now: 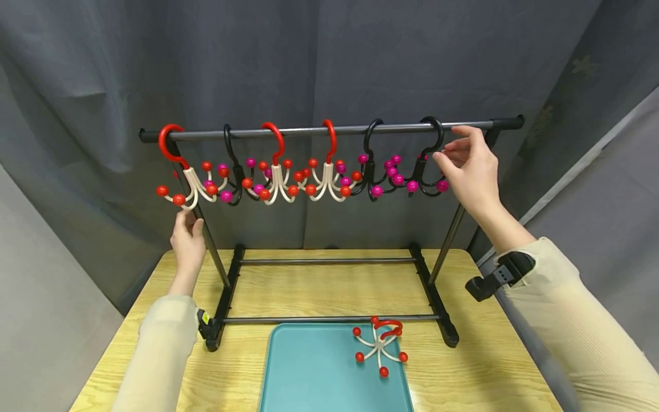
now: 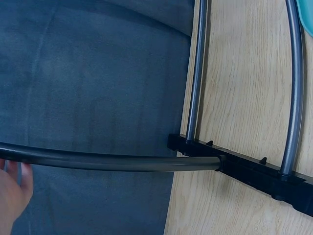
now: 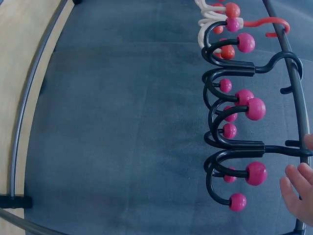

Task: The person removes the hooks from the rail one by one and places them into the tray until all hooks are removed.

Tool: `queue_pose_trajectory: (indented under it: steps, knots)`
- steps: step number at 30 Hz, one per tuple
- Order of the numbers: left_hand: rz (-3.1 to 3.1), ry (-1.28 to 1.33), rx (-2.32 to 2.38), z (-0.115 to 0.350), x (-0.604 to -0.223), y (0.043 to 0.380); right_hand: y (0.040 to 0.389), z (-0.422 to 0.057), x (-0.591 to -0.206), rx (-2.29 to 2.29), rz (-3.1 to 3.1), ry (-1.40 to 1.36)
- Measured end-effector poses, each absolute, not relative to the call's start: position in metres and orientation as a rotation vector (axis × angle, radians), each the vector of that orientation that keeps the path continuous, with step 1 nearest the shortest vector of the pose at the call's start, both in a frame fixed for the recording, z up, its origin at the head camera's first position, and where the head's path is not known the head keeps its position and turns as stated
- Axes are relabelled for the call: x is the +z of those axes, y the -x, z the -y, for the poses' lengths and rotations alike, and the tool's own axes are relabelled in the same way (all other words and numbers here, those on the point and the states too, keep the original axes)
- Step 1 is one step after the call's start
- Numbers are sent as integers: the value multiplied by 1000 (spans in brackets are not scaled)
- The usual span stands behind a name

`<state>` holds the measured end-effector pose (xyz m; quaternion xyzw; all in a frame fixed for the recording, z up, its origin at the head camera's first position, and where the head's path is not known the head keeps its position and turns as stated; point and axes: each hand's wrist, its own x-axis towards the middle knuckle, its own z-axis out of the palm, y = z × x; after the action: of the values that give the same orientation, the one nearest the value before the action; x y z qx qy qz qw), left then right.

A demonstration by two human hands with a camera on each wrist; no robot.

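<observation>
My right hand (image 1: 476, 174) is raised at the right part of the rack's top bar (image 1: 304, 132), fingers spread and holding nothing. Its thumb overlaps the rightmost black hanger (image 1: 419, 166) in the head view; in the right wrist view, the fingers (image 3: 293, 183) stand beside that hanger's hook. Low on the left, my left hand (image 1: 187, 240) is at the rack's left post (image 2: 122, 163), with loose fingers right at the tube and some fingertips hidden behind it. Another black hanger (image 1: 369, 171) and a white hanger with a red hook (image 1: 328, 171) hang farther left.
More hangers hang to the left, including a white one with a red hook (image 1: 191, 177) and a black one (image 1: 238, 174). On the table (image 1: 489, 355), a teal tray (image 1: 319, 372) bears another white hanger (image 1: 380, 344) at the rack's front rail (image 1: 329, 320). Grey curtains stand behind.
</observation>
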<state>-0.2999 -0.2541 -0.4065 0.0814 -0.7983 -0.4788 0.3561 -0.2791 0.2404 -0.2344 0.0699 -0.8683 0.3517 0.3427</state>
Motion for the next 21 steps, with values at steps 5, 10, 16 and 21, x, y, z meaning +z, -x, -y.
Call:
queue_pose_trajectory:
  steps: [5, 10, 16, 21]
  knots:
    - [2066, -224, -1247, 254, -407, 299, 287, -232, -231, 922, 2231, -174]
    - [2069, -222, -1257, 255, -407, 300, 290, -228, -226, 916, 2228, -138]
    - [2069, -224, -1252, 256, -408, 301, 294, -226, -226, 904, 2222, -131]
    - [2060, -203, -1259, 255, -408, 301, 296, -224, -226, 906, 2204, -142]
